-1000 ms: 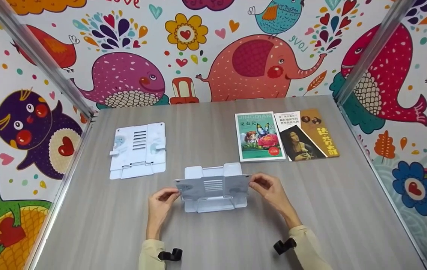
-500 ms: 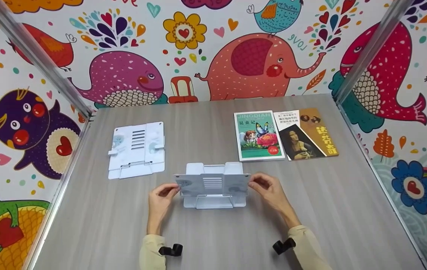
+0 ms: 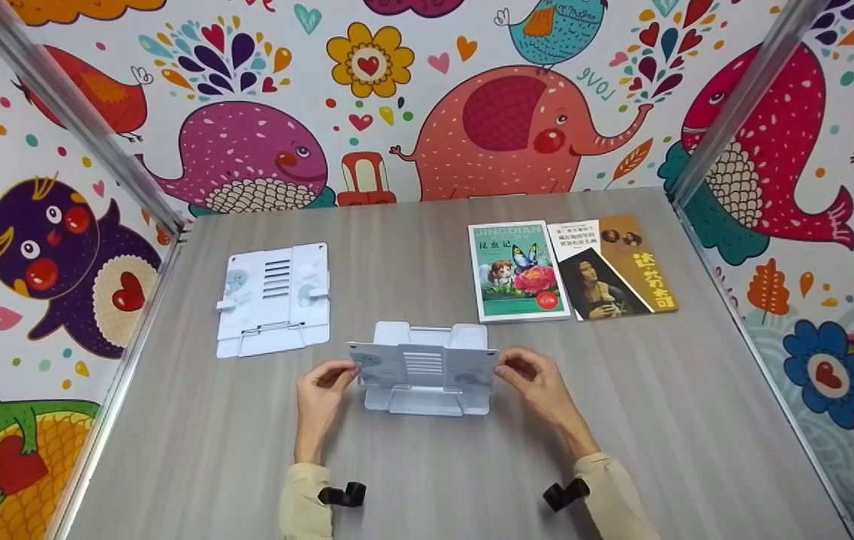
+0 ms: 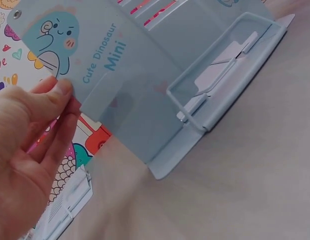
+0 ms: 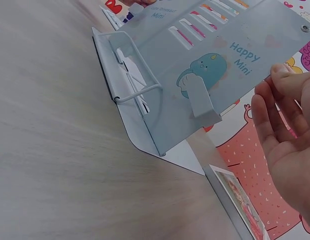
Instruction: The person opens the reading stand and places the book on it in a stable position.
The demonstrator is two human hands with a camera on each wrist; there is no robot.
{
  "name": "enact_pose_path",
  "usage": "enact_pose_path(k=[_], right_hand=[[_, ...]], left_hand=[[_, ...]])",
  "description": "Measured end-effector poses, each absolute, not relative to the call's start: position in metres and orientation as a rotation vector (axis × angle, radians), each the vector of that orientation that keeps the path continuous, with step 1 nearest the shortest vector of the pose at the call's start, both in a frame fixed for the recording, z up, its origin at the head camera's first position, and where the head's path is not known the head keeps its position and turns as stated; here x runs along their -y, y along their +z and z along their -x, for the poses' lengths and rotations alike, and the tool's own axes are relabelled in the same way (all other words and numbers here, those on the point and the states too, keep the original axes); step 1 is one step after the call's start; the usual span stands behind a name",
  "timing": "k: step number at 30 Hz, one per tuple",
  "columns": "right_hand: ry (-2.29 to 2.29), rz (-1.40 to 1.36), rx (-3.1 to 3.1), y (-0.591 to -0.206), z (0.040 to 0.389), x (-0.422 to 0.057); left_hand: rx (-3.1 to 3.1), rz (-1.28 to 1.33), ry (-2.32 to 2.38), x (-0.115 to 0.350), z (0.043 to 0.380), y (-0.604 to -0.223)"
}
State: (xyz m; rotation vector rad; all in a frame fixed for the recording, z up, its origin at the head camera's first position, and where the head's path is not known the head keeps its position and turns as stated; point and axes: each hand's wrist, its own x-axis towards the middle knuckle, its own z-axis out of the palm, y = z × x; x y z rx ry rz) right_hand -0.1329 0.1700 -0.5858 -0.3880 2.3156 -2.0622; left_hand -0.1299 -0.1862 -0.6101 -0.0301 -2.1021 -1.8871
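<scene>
A pale blue book stand (image 3: 424, 361) with slots, a wire page holder and small dinosaur prints stands unfolded on the table in front of me, its back plate tilted up. My left hand (image 3: 322, 390) pinches the plate's left side edge between thumb and fingers; the left wrist view shows the thumb (image 4: 62, 90) on its front. On the opposite edge, my right hand (image 3: 539, 382) pinches the plate with thumb and forefinger, the other fingers loosely bent behind it in the right wrist view. A white clip (image 5: 201, 102) sticks out from the plate near the right hand.
A second book stand (image 3: 275, 300) lies folded flat at the back left of the grey table (image 3: 194, 435). Two books lie at the back right, a green one (image 3: 521, 272) and a brown one (image 3: 613, 268). Printed panels with metal posts (image 3: 753, 105) enclose the table.
The stand has shifted very slightly away from me, and its plate's top edge sits a little farther back. Both hands keep their hold on its sides.
</scene>
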Motion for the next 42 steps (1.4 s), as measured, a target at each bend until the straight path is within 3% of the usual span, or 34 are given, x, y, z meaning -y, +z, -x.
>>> enact_pose_path(k=[29,42], right_hand=[[-2.044,0.386,-2.292,-0.585,0.127,-0.160],[-2.091,0.450,-2.244,-0.589,0.126,-0.158]], left_hand=[[2.067,-0.064,-1.868,0.183,0.145,-0.607],[2.118,-0.081,-1.776,0.168,0.154,-0.565]])
